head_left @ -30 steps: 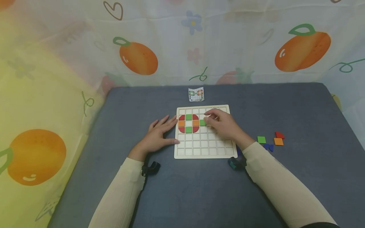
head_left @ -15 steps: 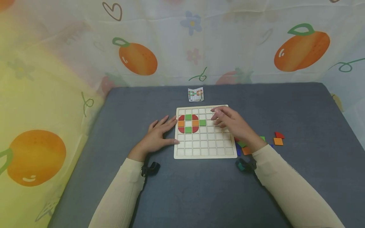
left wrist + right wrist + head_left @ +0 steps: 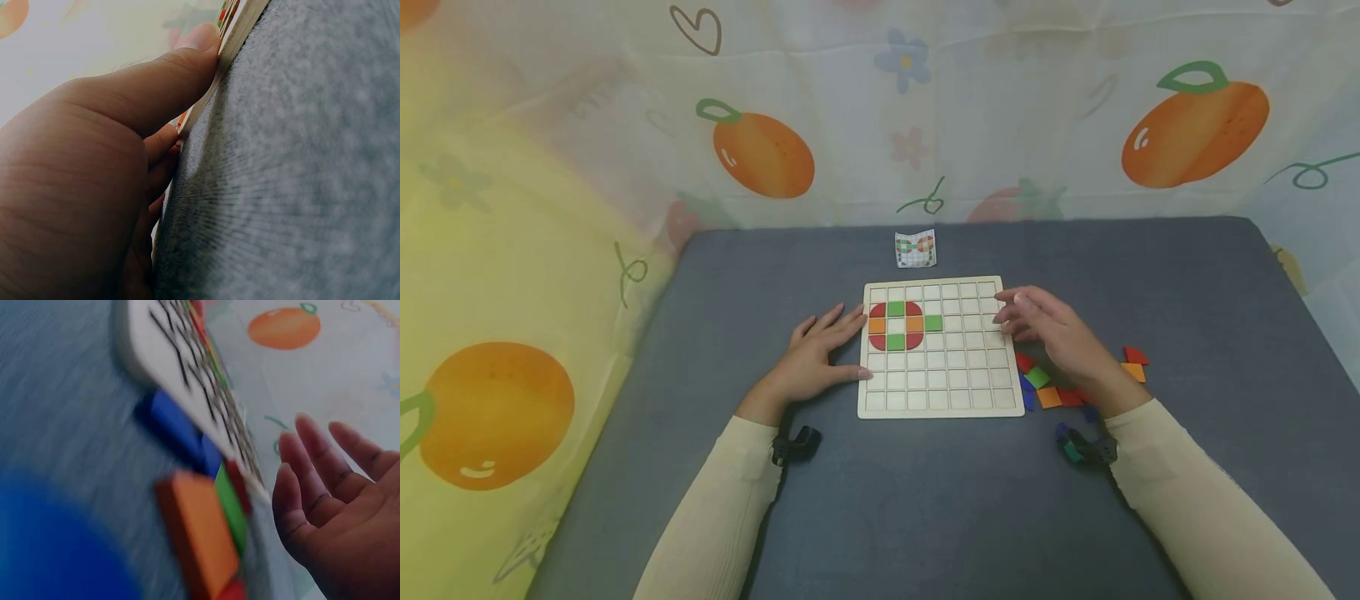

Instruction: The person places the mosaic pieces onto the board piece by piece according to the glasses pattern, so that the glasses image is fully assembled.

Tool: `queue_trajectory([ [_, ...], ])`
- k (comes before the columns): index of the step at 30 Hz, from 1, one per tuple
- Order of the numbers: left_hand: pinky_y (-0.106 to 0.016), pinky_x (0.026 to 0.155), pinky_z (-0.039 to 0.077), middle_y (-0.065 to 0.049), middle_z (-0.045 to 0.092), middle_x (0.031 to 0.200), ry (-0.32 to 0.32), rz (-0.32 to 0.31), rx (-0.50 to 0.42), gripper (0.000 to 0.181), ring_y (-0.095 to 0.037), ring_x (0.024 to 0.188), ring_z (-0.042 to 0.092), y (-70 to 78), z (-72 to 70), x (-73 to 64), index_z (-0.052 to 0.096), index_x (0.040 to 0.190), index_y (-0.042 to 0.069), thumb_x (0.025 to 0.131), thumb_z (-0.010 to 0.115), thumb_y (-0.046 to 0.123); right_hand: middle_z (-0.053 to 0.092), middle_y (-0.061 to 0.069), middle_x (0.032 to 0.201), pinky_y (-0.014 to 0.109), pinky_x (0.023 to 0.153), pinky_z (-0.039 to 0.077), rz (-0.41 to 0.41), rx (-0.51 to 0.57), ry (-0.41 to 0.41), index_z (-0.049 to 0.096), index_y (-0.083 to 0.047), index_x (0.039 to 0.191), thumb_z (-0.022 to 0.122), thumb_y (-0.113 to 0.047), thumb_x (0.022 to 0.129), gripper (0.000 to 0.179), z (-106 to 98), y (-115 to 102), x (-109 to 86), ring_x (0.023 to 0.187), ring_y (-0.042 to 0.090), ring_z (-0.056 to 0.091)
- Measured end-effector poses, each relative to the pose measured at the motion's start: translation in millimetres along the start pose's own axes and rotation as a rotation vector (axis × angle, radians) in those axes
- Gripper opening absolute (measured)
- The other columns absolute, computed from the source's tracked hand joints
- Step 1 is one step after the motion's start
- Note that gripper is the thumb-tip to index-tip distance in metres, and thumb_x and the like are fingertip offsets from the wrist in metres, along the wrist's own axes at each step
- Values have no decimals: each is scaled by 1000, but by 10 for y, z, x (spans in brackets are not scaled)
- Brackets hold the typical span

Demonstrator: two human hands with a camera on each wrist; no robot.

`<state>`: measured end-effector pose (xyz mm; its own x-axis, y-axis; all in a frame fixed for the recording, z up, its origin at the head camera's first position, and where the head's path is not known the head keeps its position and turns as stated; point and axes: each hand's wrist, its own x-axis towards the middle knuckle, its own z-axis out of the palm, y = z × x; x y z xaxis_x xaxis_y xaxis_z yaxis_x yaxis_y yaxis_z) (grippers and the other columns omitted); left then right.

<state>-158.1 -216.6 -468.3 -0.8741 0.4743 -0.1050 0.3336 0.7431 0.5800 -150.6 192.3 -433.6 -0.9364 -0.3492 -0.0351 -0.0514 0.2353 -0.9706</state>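
A pale wooden grid board (image 3: 940, 402) lies on the grey table. On its left part, red quarter-round, green and orange square tiles form a ring round one bare cell, and a green square tile (image 3: 933, 323) sits just right of the ring. My left hand (image 3: 820, 354) rests at the board's left edge, thumb and fingertips touching the rim, as the left wrist view also shows. My right hand (image 3: 1056, 333) hovers by the board's right edge with loosely bent fingers, nothing held. In the right wrist view its fingers (image 3: 312, 462) are spread apart from the tiles.
Loose tiles lie right of the board: an orange square tile (image 3: 1049, 397), a green tile (image 3: 1037, 377), a blue tile (image 3: 175, 425) and several red ones, partly under the right arm. Farther right is a red quarter-round tile (image 3: 1136, 356). A small pattern card (image 3: 915, 248) stands behind the board.
My right hand has let go of the green square tile beside the ring and moved right, off the grid to the board's right edge. The left hand has stayed put.
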Motion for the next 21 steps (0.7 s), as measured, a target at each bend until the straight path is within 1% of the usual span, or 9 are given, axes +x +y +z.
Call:
queue_trajectory([
  [4,-55,127,-5,16,21,177,-1,-4,-10,99,-15,165,3,3,-1,-10,31,174,23,96,82,55,65,22,129,37,99,49,2,-33,3,53,4,153,42,-35,120,52,-92,92,-104,115,36,63],
  [8,-56,127,-4,16,22,177,-2,-2,-8,99,-15,165,3,1,1,-11,31,174,23,95,82,56,65,21,131,28,99,49,-3,-85,-2,53,2,155,44,-34,120,51,-174,170,-194,115,32,63],
  [10,-56,127,-4,15,22,177,-2,-1,-4,100,-16,165,3,-3,3,-9,31,174,23,95,82,57,65,22,131,25,98,49,-4,-103,-5,53,2,155,47,-31,120,49,-213,200,-233,116,30,64],
  [12,-56,127,-4,16,22,177,-4,-1,1,100,-16,165,3,-8,6,-6,31,174,23,95,82,58,66,20,131,23,95,50,7,-126,-8,54,1,154,53,-29,118,47,-245,225,-269,116,27,64],
  [14,-56,127,-4,16,22,177,-5,-2,2,100,-15,165,2,-10,7,-4,31,174,23,95,82,58,66,18,131,22,93,51,24,-137,-17,55,1,154,61,-26,115,47,-270,242,-299,116,26,64],
  [17,-56,127,-4,17,22,177,-5,-6,2,100,-15,165,2,-4,4,-3,31,174,23,95,82,58,65,17,133,25,91,53,50,-147,-45,56,0,153,71,-23,110,51,-292,256,-326,117,28,62],
  [21,-55,127,-4,17,21,177,-4,-9,-3,99,-15,165,3,13,-2,-6,31,174,23,95,81,58,64,17,139,32,97,52,63,-212,-93,58,-1,152,79,-23,104,57,-324,268,-342,122,31,61],
])
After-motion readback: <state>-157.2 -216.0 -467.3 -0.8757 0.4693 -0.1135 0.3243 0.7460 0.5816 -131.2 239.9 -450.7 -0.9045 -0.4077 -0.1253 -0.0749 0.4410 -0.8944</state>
